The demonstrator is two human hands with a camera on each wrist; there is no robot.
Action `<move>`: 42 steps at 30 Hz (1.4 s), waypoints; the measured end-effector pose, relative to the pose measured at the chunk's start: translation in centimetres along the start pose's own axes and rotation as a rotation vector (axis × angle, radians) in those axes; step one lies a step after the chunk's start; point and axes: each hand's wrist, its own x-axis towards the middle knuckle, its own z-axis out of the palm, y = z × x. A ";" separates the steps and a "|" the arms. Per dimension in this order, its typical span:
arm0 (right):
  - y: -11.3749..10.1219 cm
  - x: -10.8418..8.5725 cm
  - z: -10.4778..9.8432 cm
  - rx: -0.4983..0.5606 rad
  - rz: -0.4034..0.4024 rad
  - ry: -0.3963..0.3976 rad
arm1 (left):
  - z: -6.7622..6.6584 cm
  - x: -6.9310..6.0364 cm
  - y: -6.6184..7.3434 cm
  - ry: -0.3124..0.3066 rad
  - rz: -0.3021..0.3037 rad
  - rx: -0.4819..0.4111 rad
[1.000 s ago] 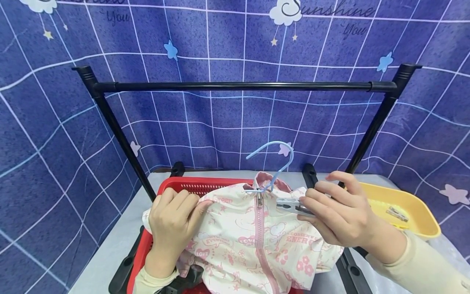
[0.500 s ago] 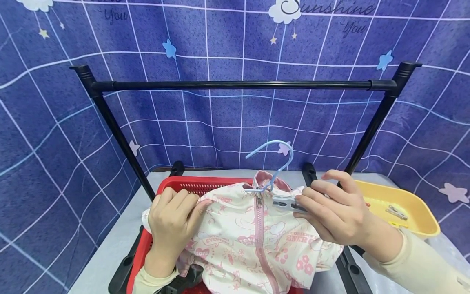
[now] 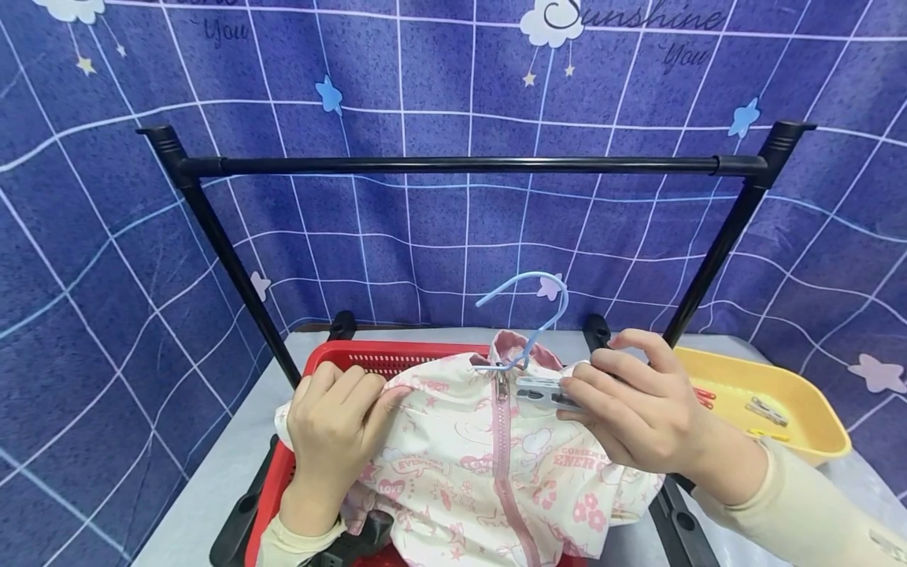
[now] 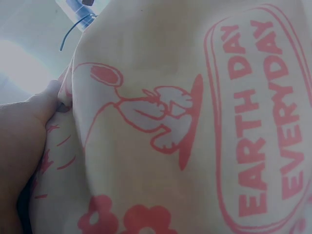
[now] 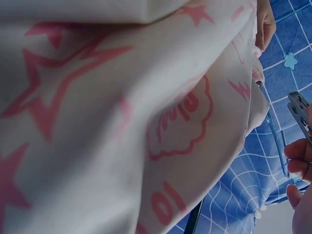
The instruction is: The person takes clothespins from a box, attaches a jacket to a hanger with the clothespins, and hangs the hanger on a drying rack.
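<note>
- Blue checked curtain (image 3: 354, 236) at the far side; nearer, black rack (image 3: 460, 164) and pale table (image 3: 212, 480).
- White-and-pink jacket (image 3: 453, 465) near centre, over a red basket (image 3: 404, 346); blue hanger (image 3: 527, 274) hooked upward at its collar.
- Grips the jacket's left shoulder with curled left hand (image 3: 336, 421).
- Pinches a grey clip (image 3: 542, 392) in the right hand (image 3: 645, 402), right of the zipper (image 3: 501, 441); contact with cloth, cannot tell.
- Could shift the jacket on the hanger by easing the left grip; could drop the clip by squeezing off-centre.
- Counted: one jacket, one hanger, one rack, one basket, one held clip; in one yellow tray (image 3: 815, 402) at right, one red clip (image 3: 705, 398), one silver clip (image 3: 765, 410), one yellow clip (image 3: 768, 435) visible.
</note>
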 end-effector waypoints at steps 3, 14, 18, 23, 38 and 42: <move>0.0 0.1 0.1 0.005 -0.006 -0.007 | 0.0 0.0 0.0 -0.004 -0.001 0.003; -0.1 0.3 0.3 0.022 -0.029 -0.032 | -0.1 0.0 0.0 -0.005 -0.003 -0.009; -0.1 0.7 0.6 0.032 -0.045 -0.024 | 0.0 0.1 0.0 0.008 0.002 -0.007; 0.0 1.1 0.8 0.033 -0.053 -0.024 | 0.0 0.2 0.0 0.016 0.005 -0.005; -0.1 1.1 1.4 0.045 -0.066 -0.025 | 0.0 0.0 -0.1 -0.014 -0.006 -0.003; -0.1 1.2 1.6 0.054 -0.069 -0.028 | 0.0 0.0 0.0 -0.016 -0.007 -0.004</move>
